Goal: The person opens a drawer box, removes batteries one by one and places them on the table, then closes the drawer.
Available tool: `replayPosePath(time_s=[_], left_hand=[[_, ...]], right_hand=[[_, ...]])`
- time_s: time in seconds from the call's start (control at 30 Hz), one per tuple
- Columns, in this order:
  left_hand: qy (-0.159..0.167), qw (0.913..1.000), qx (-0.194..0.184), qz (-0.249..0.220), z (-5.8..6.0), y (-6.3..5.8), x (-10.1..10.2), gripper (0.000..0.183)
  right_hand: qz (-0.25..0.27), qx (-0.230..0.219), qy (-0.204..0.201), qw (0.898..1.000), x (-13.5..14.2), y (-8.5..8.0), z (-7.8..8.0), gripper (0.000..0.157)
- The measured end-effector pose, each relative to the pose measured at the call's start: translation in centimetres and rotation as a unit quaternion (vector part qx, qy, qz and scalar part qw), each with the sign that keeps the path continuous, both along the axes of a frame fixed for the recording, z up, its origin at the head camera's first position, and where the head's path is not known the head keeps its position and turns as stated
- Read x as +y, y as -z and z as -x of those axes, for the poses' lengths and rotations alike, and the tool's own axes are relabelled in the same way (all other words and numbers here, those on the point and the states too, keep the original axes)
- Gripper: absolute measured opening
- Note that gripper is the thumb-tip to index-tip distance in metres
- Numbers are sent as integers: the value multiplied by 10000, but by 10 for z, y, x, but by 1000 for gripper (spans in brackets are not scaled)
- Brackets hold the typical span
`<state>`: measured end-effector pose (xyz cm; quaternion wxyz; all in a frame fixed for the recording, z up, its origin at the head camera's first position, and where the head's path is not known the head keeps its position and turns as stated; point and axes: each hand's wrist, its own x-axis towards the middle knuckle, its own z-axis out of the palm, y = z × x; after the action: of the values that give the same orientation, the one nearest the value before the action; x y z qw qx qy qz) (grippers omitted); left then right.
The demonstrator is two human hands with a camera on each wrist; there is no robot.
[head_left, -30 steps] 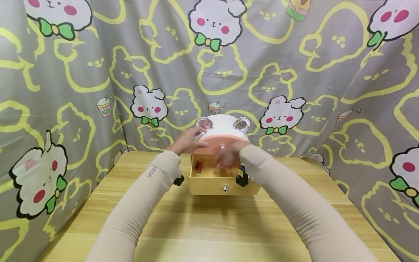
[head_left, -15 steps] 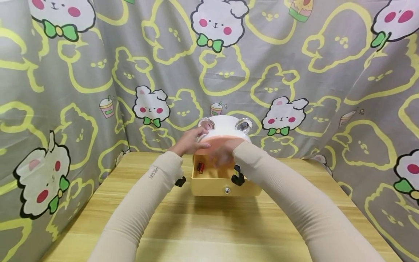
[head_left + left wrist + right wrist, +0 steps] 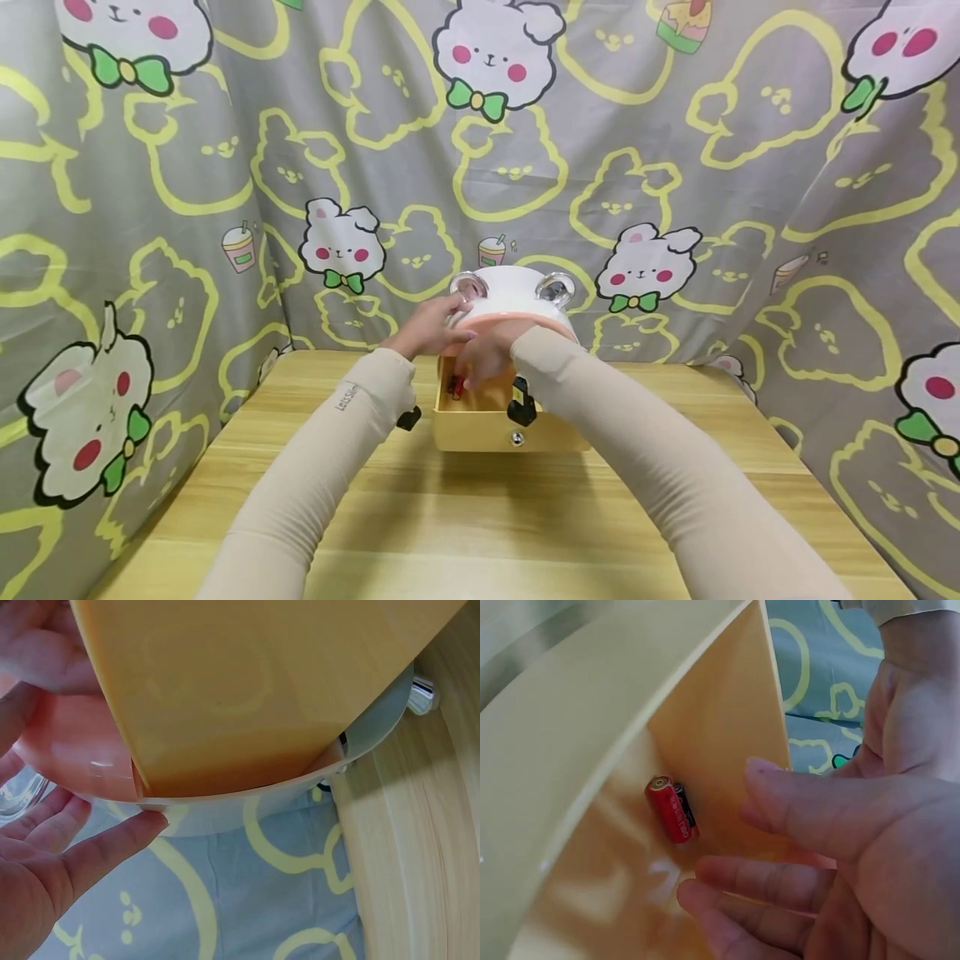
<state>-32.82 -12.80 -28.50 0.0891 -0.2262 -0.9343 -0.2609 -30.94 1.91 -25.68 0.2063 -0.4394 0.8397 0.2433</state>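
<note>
A white box [image 3: 512, 287] with clear, ear-like rings on top stands on the table, its yellow lower drawer [image 3: 480, 431] pulled out. My left hand [image 3: 427, 327] touches the box's left side, fingers fairly straight; the left wrist view shows a fingertip against the white rim [image 3: 225, 801]. Inside the drawer, a red battery [image 3: 669, 810] lies by the side wall with a darker one [image 3: 685, 804] close beside it. My right hand [image 3: 832, 847] reaches into the drawer, thumb and fingers spread apart near the batteries, nothing between them.
The peach upper drawer [image 3: 79, 746] sits in the box above the yellow one. A silver knob [image 3: 517, 438] sticks out from the yellow front. Wooden tabletop [image 3: 480, 525] spreads before the box, and patterned grey cloth [image 3: 420, 167] hangs behind and at both sides.
My right hand has moved left inside the open drawer, from its right part to just beside the batteries. My left hand has stayed on the side of the box.
</note>
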Motion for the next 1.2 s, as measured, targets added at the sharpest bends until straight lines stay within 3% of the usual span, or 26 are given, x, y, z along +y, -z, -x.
replayPosePath(time_s=[0.03, 0.2, 0.33, 0.47, 0.57, 0.7, 0.8, 1.0, 1.2], left_hand=[[-1, 10000, 9, 45, 0, 0, -1, 31], [10, 9999, 42, 163, 1, 0, -3, 31], [1, 9998, 76, 181, 3, 0, -2, 30], [-37, 9999, 30, 143, 3, -2, -3, 31], [-63, 10000, -31, 47, 2, -2, -2, 32], [-69, 9998, -122, -106, 0, 0, -2, 33], [-70, 9998, -113, -135, 0, 1, -2, 34], [-34, 9999, -52, -124, 1, 1, -2, 35], [-54, 9998, -118, -125, 1, 1, -1, 35]], right_hand=[[551, -441, 455, 9965, -2, 2, 2, 45], [425, -846, 513, 9942, -10, 4, 10, 43], [474, -1494, 1020, 9824, -14, 1, 13, 42], [508, -1812, 1411, 9720, -17, 2, 16, 39], [503, -1998, 1410, 9683, -18, 8, 17, 31], [651, -2166, 1719, 9588, -17, 20, 15, 32], [776, -2143, 1886, 9552, -13, 27, 12, 45], [918, -2078, 1920, 9547, -10, 30, 10, 55], [786, -2091, 1852, 9570, -10, 30, 13, 50]])
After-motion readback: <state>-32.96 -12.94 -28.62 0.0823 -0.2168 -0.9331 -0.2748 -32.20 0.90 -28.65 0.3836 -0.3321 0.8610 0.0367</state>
